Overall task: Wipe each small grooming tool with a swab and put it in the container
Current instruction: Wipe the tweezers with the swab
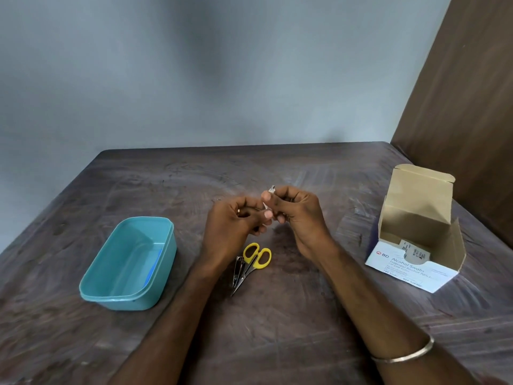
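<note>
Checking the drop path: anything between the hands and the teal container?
Nothing visible. The left hand and right hand hold a small tool above the table; the open teal container sits left of them, bare table between. Scissors lie nearer, off that line.

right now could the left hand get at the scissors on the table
Probably yes for the path: the scissors lie bare just below the left hand, with only the nail clipper touching them. But that hand and the right hand are busy holding something small.
</note>
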